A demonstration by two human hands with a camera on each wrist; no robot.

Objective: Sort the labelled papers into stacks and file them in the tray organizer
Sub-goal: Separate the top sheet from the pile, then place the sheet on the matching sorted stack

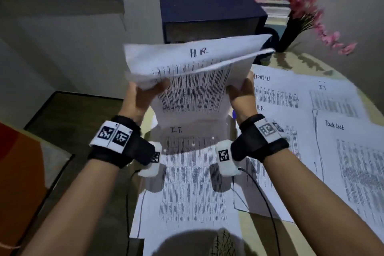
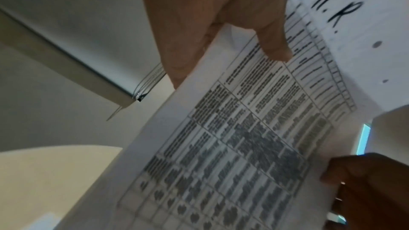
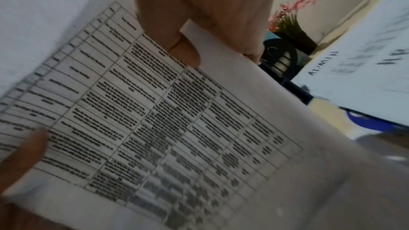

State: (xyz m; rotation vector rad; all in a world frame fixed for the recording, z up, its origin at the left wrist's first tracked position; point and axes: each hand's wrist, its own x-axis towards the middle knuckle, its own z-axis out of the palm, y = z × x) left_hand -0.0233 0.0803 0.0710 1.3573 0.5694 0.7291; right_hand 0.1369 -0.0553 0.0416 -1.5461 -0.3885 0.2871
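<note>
Both hands hold up a small stack of white printed sheets marked "H.R." [image 1: 193, 81] above the table. My left hand [image 1: 143, 95] grips the stack's left edge, its thumb lying on the printed front [image 2: 272, 41]. My right hand [image 1: 241, 93] pinches the right edge, thumb on the front [image 3: 186, 52]. The top sheet's upper part curls forward. Under the hands lies a sheet marked "I.T." [image 1: 193, 183]. To the right lie sheets marked "ADMIN" [image 1: 274, 89], "IT" [image 1: 330, 100] and "Task List" [image 1: 351, 162]. A dark blue box-shaped organizer [image 1: 205, 2] stands behind the held stack.
A black vase of pink flowers [image 1: 299, 21] stands at the back right of the round beige table [image 1: 291, 62]. A blue pen [image 3: 365, 121] peeks from under the papers. An orange object [image 1: 18, 172] sits at the left, off the table.
</note>
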